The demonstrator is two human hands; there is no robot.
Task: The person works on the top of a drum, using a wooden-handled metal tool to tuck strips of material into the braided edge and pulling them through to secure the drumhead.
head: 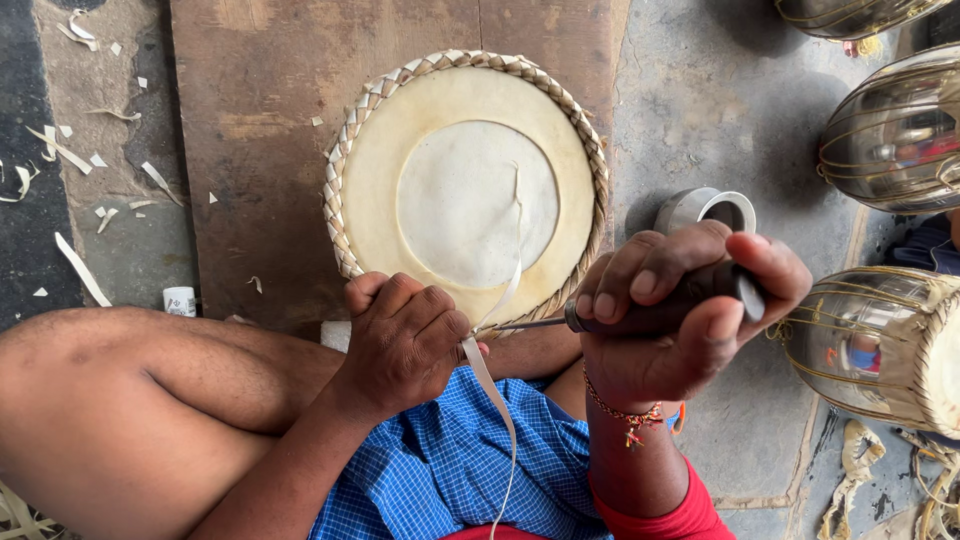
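A round drum head (466, 190) with a braided rim and a paler centre disc lies on a wooden board (270, 110). My left hand (402, 342) is closed at the drum's near edge, pinching a thin pale hide strip (497, 400) that runs from the skin down over my lap. My right hand (680, 310) grips the dark handle of an awl-like tool (655, 300); its metal tip (520, 324) points left into the braided rim beside my left hand.
Shiny metal drum shells (895, 130) (880, 345) stand at the right, one laced with straps. A small metal cup (708, 208) sits behind my right hand. Hide scraps (75, 265) litter the floor at left. A small white container (180, 300) sits by my knee.
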